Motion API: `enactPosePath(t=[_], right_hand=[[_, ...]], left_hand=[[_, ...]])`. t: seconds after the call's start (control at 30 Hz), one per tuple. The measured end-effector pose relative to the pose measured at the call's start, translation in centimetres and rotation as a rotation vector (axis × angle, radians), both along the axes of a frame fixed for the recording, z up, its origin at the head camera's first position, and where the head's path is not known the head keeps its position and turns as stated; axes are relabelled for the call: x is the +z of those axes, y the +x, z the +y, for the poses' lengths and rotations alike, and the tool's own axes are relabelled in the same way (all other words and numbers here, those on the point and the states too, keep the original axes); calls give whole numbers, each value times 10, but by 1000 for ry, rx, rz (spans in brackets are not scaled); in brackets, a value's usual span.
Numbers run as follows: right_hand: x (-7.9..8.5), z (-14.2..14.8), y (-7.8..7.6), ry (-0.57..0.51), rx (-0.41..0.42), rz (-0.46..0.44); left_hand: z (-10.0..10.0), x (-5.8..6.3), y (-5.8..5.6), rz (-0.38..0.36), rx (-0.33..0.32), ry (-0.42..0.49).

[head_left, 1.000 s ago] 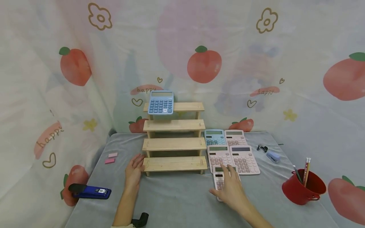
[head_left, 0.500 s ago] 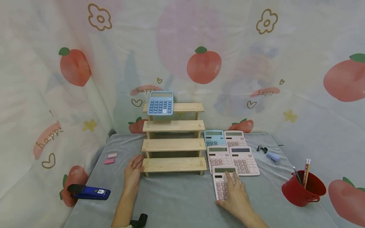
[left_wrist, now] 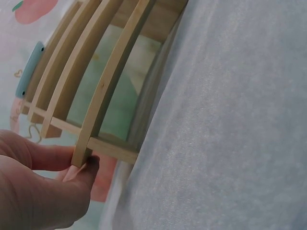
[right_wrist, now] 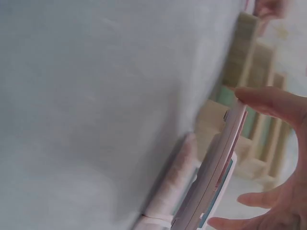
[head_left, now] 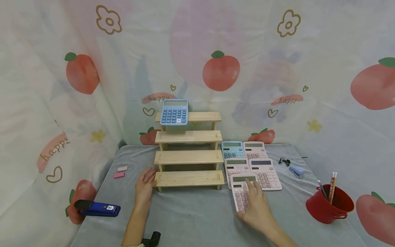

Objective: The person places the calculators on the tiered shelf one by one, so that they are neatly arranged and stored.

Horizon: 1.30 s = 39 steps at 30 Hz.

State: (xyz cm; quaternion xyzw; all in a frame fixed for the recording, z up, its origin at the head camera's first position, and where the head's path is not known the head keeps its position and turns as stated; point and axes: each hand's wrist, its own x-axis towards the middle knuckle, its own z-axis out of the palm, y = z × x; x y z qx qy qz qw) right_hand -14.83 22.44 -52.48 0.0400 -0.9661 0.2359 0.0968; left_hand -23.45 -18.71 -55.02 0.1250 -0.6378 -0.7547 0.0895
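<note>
My left hand [head_left: 144, 188] pinches the left end of the lowest step of a four-tier wooden display stand [head_left: 189, 157]; the left wrist view shows thumb and finger on either side of that plank [left_wrist: 108, 76]. My right hand [head_left: 258, 210] grips a pink calculator [head_left: 240, 195] by its edges, thumb at the near end. Edge-on in the right wrist view, this calculator [right_wrist: 213, 167] is raised off the cloth. Behind it lie several more calculators, pink ones [head_left: 265, 176] and a blue one [head_left: 232, 150]. Another blue calculator [head_left: 174, 112] leans on the top step's left side.
A red bucket [head_left: 327, 209] with pencils stands at the right. Near it lie a small blue stapler [head_left: 297, 171] and black clips [head_left: 284, 161]. At the left are a dark blue stapler [head_left: 100, 208] and two pink erasers [head_left: 119, 175]. Grey cloth [head_left: 191, 219] covers the table.
My right hand has come down onto the front pink calculator, taken hold of it and raised it slightly, its far end over the calculators behind. My left hand stays on the stand.
</note>
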Motion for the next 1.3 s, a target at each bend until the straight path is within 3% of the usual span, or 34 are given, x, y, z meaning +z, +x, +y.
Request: enactPosePath(t=[0.23, 0.6, 0.93, 1.3], right_hand=[[45, -7, -18, -25, 45, 90], [128, -34, -71, -85, 81, 150], [171, -71, -131, -136, 102, 160], [200, -117, -206, -117, 84, 122]], left_hand=[[0, 1, 1, 9, 12, 7], [0, 0, 0, -37, 12, -4], [0, 1, -1, -41, 12, -2], [-1, 0, 0, -31, 12, -9]])
